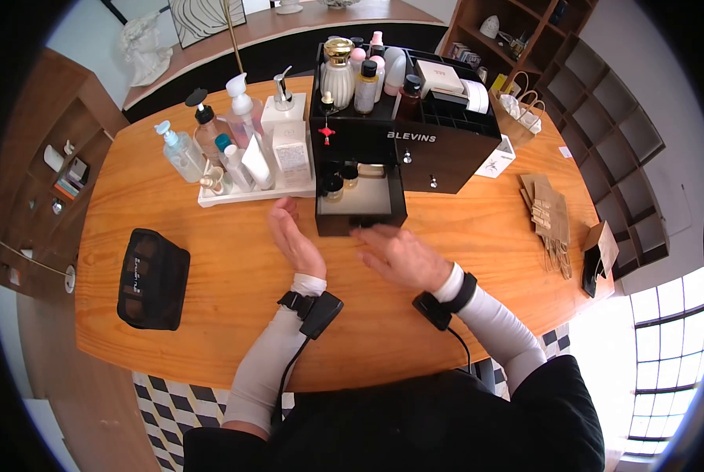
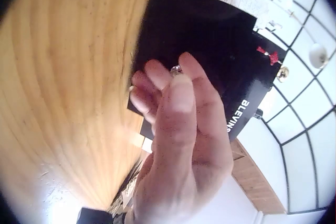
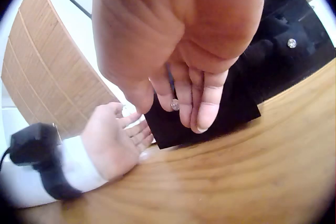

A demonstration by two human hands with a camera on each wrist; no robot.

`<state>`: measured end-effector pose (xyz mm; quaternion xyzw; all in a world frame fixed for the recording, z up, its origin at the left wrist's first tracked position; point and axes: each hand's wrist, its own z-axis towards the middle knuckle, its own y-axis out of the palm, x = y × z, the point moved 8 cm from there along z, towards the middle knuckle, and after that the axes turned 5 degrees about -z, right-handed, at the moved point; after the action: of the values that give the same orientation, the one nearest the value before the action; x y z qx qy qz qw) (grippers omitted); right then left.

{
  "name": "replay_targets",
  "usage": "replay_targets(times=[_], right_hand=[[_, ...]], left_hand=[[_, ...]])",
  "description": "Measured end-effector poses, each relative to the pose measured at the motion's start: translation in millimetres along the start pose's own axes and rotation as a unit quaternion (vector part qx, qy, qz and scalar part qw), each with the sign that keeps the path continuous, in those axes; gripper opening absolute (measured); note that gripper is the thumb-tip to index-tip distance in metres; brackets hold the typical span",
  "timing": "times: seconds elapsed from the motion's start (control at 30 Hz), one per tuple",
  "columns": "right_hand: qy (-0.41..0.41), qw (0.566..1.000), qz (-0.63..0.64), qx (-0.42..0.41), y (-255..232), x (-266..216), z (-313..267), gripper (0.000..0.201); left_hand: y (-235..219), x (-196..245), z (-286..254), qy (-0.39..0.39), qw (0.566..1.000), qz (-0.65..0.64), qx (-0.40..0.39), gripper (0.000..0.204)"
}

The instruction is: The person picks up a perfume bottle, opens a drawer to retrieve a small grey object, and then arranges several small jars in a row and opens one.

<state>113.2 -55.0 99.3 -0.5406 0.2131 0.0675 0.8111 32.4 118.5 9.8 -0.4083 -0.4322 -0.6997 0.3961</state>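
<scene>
At the middle of the table, a black cosmetics organizer (image 1: 450, 161) marked BLEVINS has its lower left drawer (image 1: 334, 226) pulled out. Small dark-capped jars (image 1: 333, 186) stand inside the drawer at its left. My right hand (image 1: 407, 258) is at the drawer front, thumb and fingers pinching its clear crystal knob (image 3: 175, 105). Left of the drawer, my left hand (image 1: 297, 245) is held palm turned up, fingers loosely bent and holding nothing. Its fingertips are near the front corner of the white tray (image 1: 249, 196). In the left wrist view only a blurred strip of it shows.
Pump bottles (image 1: 182, 153) and boxes crowd the white tray. Perfume and cosmetic bottles (image 1: 366, 86) stand on the organizer. A black mesh pouch (image 1: 153, 279) lies at the left. Brown paper bags (image 1: 547, 216) lie at the right, near a small dark-and-tan box (image 1: 599, 256).
</scene>
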Motion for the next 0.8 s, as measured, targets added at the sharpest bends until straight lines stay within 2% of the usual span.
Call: replay_targets(times=[0.13, 0.2, 0.27, 0.33, 0.37, 0.43, 0.47, 0.53, 0.57, 0.6, 0.67, 0.8], right_hand=[[-0.031, 0.998, 0.010, -0.054, -15, -28, -19, 0.027], [-0.087, 0.996, 0.028, 0.020, -44, -36, -10, 0.025], [-0.077, 0.997, 0.011, 0.016, -57, -24, 12, 0.025], [-0.101, 0.994, -0.033, 0.025, -65, -12, 40, 0.026], [-0.102, 0.994, -0.034, 0.025, -62, -4, 51, 0.026], [-0.073, 0.993, -0.061, -0.076, -32, 23, 68, 0.038], [-0.077, 0.992, -0.062, -0.078, -25, 30, 74, 0.038], [-0.121, 0.972, -0.161, -0.120, -6, 33, 82, 0.044], [-0.091, 0.966, -0.179, -0.163, -1, 35, 86, 0.043], [-0.096, 0.965, -0.180, -0.166, 1, 36, 90, 0.043], [-0.081, 0.956, -0.208, -0.188, 13, 43, 92, 0.029], [-0.076, 0.960, -0.199, -0.183, 18, 45, 90, 0.024]], left_hand=[[-2, 1, -4, -0.016, 0.999, -0.024, -0.020, 0.047], [1, 0, -8, -0.039, 0.996, -0.074, -0.021, 0.046], [3, -4, -7, -0.051, 0.994, -0.088, -0.025, 0.044], [3, -4, -6, -0.061, 0.992, -0.104, -0.029, 0.043], [4, -3, -6, -0.075, 0.990, -0.118, -0.032, 0.041], [3, -6, -2, -0.086, 0.987, -0.134, -0.029, 0.040], [4, -15, 2, -0.102, 0.982, -0.152, -0.050, 0.040], [4, -21, 6, -0.118, 0.976, -0.172, -0.066, 0.041], [5, -24, 7, -0.139, 0.968, -0.197, -0.065, 0.039], [6, -27, 8, -0.160, 0.959, -0.223, -0.065, 0.038], [6, -25, 9, -0.152, 0.961, -0.217, -0.077, 0.037], [10, -20, 9, -0.145, 0.960, -0.222, -0.085, 0.028]])
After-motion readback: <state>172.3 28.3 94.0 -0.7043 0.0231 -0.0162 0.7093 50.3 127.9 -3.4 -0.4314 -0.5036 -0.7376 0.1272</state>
